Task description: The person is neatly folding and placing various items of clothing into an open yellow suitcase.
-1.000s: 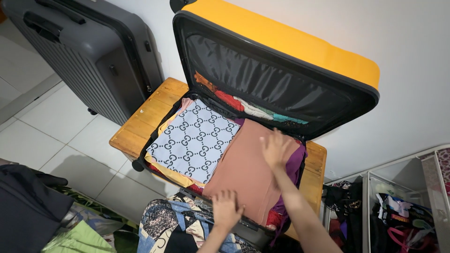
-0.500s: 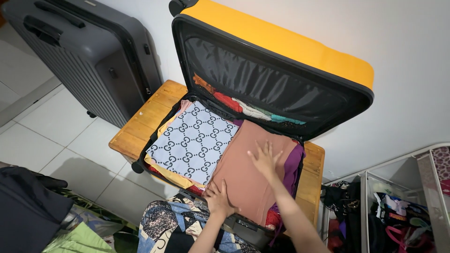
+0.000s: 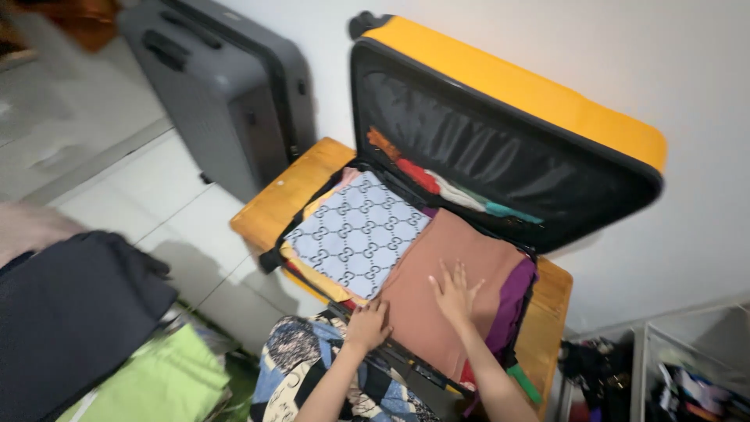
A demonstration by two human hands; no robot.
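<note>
Seen from the head camera, an open yellow suitcase (image 3: 516, 86) lies on a wooden surface (image 3: 293, 187), its lid leaning against the white wall. The right hand (image 3: 455, 293) rests flat, fingers spread, on a folded brown garment (image 3: 461, 258) in the suitcase. The left hand (image 3: 367, 324), loosely curled and gripping nothing, touches that garment's near corner at the suitcase's front edge. A patterned cloth (image 3: 358, 234) lies beside the garment. A grey suitcase (image 3: 226, 86) stands left of the yellow one.
</note>
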